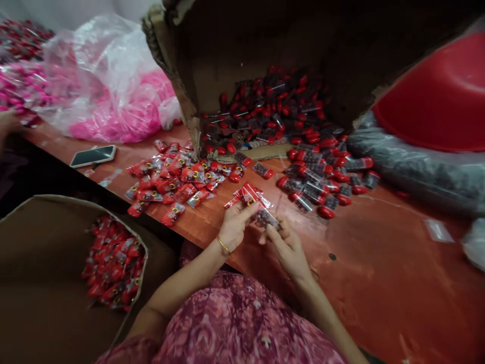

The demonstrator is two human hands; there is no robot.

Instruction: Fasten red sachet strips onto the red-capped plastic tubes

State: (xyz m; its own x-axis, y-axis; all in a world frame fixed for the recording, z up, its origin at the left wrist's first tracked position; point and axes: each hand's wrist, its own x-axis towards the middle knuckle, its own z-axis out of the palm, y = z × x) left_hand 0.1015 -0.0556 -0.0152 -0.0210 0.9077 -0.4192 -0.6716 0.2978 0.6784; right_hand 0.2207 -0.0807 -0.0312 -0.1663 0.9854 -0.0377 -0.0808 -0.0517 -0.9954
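My left hand (234, 225) pinches a small clear packet with red print (248, 195) just above the red-brown table (379, 263). My right hand (286, 243) is closed on a small dark item with a clear sleeve (266, 217), touching the same packet. Both hands meet near the table's front edge. A heap of filled red packets (172, 179) lies to the left of my hands. Loose dark items with red caps (322, 182) lie to the right and spill from a tipped cardboard box (178, 65).
A cardboard box (45, 283) at lower left holds several finished red packets (113, 263). A phone (93, 155) lies on the table's left. Pink-filled plastic bags (113, 86) sit behind it. A red basin (439, 96) rests on a dark bag (417, 167). Another person's hand (7, 124) shows at far left.
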